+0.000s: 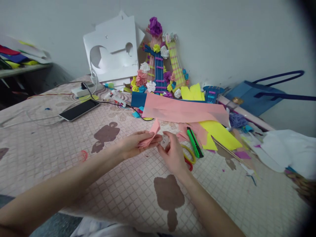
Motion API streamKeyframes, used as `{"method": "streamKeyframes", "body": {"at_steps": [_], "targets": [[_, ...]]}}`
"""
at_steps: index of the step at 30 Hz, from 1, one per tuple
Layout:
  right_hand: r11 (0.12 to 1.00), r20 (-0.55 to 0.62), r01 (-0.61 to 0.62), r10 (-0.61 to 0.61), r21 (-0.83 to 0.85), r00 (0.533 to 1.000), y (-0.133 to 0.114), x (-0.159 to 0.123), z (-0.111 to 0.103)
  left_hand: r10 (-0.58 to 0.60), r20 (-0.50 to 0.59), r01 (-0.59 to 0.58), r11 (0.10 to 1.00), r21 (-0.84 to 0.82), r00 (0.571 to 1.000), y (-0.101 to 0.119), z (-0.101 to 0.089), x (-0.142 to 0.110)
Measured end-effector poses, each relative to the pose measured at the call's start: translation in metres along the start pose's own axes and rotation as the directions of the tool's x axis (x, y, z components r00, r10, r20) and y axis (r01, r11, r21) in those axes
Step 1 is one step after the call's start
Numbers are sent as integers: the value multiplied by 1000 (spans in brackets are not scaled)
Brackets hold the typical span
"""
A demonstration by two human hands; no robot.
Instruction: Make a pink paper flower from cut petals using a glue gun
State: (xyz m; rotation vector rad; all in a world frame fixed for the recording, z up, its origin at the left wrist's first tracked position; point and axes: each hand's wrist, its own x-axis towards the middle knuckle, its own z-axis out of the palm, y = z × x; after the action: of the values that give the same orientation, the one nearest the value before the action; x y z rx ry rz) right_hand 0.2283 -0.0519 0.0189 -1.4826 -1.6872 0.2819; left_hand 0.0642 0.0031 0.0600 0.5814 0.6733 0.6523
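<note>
Above the middle of the table, my left hand [132,144] pinches a small folded piece of pink paper [155,127] between thumb and fingers. My right hand [174,154] is just right of it, its thumb and forefinger curved and apart, with nothing visible between them. Its fingertips are close to the left hand's fingertips; whether they touch is hard to tell. Beside the right hand lie scissors with yellow and red handles [190,154], partly hidden by that hand. A green utility knife [194,141] rests next to them. Behind the hands lies a long pink paper sheet [182,110].
Yellow paper strips [223,135] lie to the right. A phone [80,109], a power strip [86,89] and cables occupy the left. Paper-flower decorations [159,69] and a white cut board [113,56] lean on the wall. A blue bag [254,95] stands at far right.
</note>
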Motion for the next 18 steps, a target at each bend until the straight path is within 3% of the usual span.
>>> {"method": "streamKeyframes", "body": {"at_steps": [8,13,18], "targets": [[941,136,-221,191,255,972,4,1,-2,70,-55,-80,972,-222,996,-26,4,1],[986,44,-135,131,101,990,9,0,-3,72,-42,-80,972,-222,997,-27,4,4],[999,-21,-11,12,48,1000,11,0,0,26,-98,-56,946,-319,995,-30,6,6]]}}
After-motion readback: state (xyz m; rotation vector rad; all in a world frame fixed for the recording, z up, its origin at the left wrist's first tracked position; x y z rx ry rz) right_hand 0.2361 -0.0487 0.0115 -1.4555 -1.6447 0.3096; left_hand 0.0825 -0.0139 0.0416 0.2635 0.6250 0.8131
